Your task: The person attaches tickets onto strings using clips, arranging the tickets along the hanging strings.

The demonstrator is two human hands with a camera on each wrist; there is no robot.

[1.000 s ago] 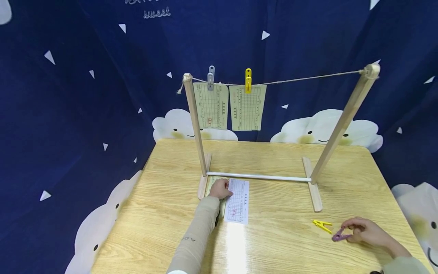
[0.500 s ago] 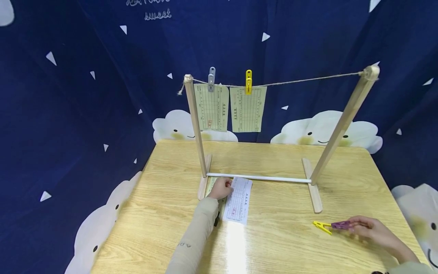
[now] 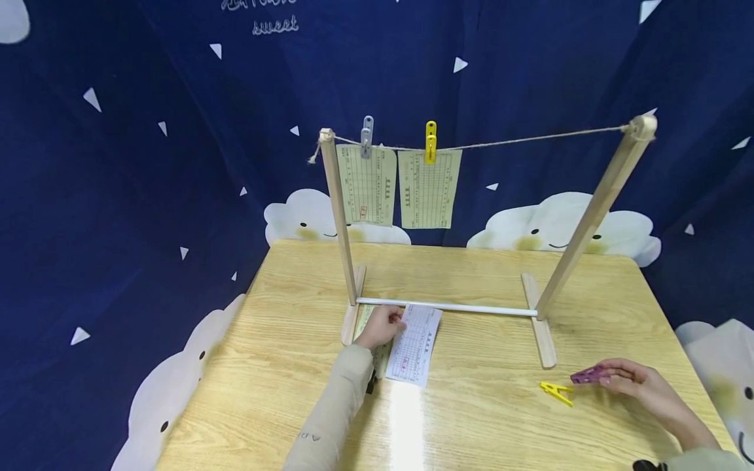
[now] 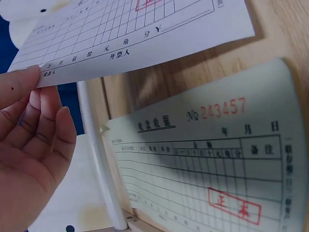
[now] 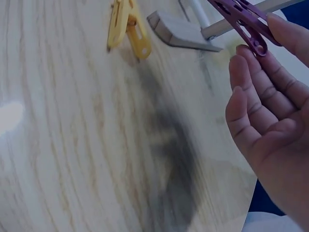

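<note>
My left hand point(image 3: 381, 326) pinches a white receipt slip point(image 3: 415, 347) by its edge, thumb on top in the left wrist view, the slip point(image 4: 159, 36) tilted up off the table. Below it lies a pale green receipt slip point(image 4: 203, 169) with red numbers, partly covered by the hand in the head view. At the right, my right hand point(image 3: 639, 386) pinches a purple clothespin point(image 3: 589, 375) between thumb and fingers; the right wrist view shows the clothespin point(image 5: 241, 21) held above the wood. A yellow clothespin point(image 3: 556, 392) lies on the table beside it.
A wooden stand point(image 3: 583, 229) carries a string point(image 3: 530, 140) across its two posts. Two pale green slips hang there, one under a grey clothespin point(image 3: 366, 137), the other under a yellow one point(image 3: 430, 142). A white rod point(image 3: 453, 306) joins the feet low down.
My left hand has raised the white slip's edge and shifted it slightly right. The purple clothespin in my right hand has turned and moved up, away from the table.
</note>
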